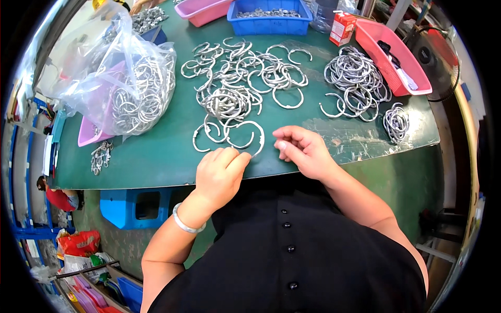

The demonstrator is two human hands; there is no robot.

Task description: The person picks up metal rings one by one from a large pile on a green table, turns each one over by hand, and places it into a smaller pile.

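My left hand [219,175] is closed at the table's near edge, its fingers pinching one end of a C-shaped silver metal ring [261,136]. Just to the right, my right hand [307,152] has its fingers curled and the thumb against them; anything between the fingertips is too small to make out. Beyond my hands spreads a loose pile of similar open metal rings [227,101], and a few of them lie close to my left fingers. A larger heap of rings [355,78] is at the right, with a tight bundle of rings [396,124] nearer the table's right edge.
The green table [151,167] carries a clear plastic bag of rings [146,88] at left, beside small metal parts [101,157]. Along the far side stand a blue bin [269,26], a red carton [342,28] and a pink basket [386,62]. A blue stool [122,208] is below.
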